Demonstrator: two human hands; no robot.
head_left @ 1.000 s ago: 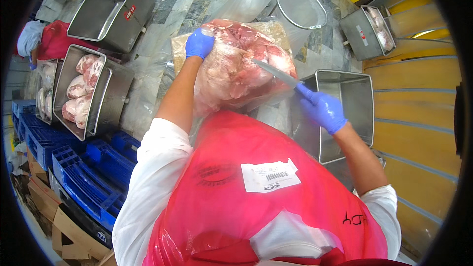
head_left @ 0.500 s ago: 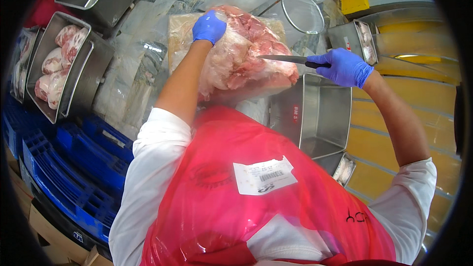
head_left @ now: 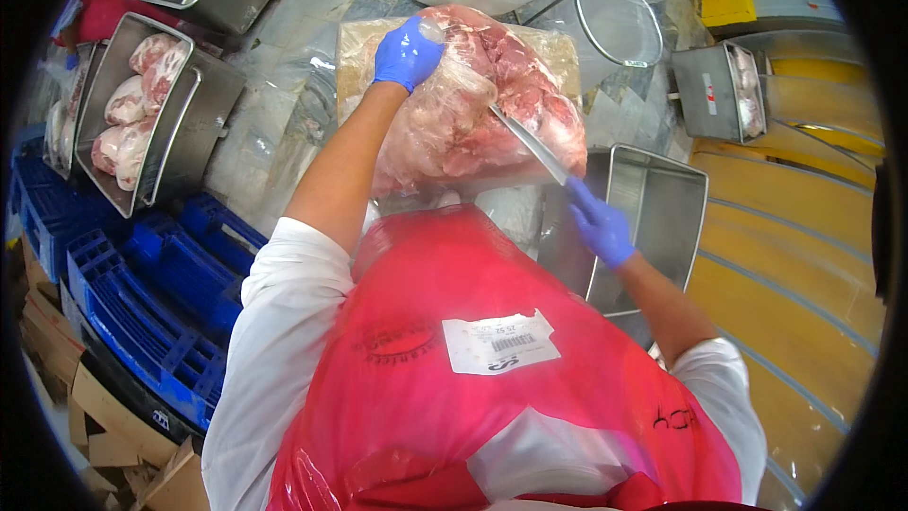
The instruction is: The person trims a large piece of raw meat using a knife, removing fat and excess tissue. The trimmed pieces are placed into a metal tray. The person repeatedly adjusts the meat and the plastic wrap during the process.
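Note:
A large piece of raw meat, pink with pale fat, lies on a brown board in front of me. My left hand, in a blue glove, grips the far left edge of the meat and what looks like clear plastic film over it. In my right hand, also gloved in blue, I hold a knife. Its blade slants up and left, with the tip at the middle of the meat. My fingers hide the handle.
Right of the board stands a steel bin. Another steel bin on the left holds several pieces of meat. Blue plastic pallets lie at lower left. Clear bags on metal hoops stand beyond the board.
My right hand has moved nearer and to the left, turning the knife from nearly level to a steep slant. The left hand keeps its hold on the meat. The whole view has shifted slightly.

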